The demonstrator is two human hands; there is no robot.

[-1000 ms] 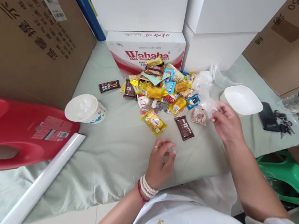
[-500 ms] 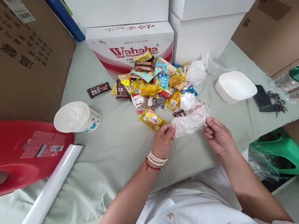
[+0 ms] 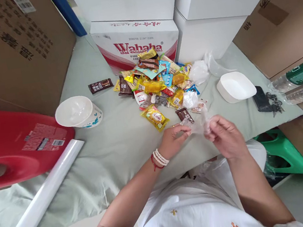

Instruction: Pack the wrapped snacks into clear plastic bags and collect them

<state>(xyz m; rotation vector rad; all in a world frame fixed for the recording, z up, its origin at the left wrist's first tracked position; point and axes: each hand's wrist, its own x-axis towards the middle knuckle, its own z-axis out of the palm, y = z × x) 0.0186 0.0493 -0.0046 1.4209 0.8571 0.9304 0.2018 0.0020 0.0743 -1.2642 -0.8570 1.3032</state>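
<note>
Head view is showing me clear plastic film point(image 3: 198, 127) spanning between the hands, near the brown packet point(image 3: 184, 115); left hand point(image 3: 175, 139) is pinching one end, right hand point(image 3: 225, 137) gripping the other. I'm judging it light, limp, slippery, easily torn, edges offering best hold.

The red-and-white carton point(image 3: 130, 38) is printed "Wahaha®", with "PUR" and "FOR" partly covered beneath and a small, unclear stamped code above. The right brown cardboard box point(image 3: 289, 34) bears "40X50", 汤 and 福; the left brown cardboard box point(image 3: 22, 67), 温馨提 over smaller, blurred characters. One dark brown snack wrapper point(image 3: 100, 86) seems to say "COCOA".
</note>
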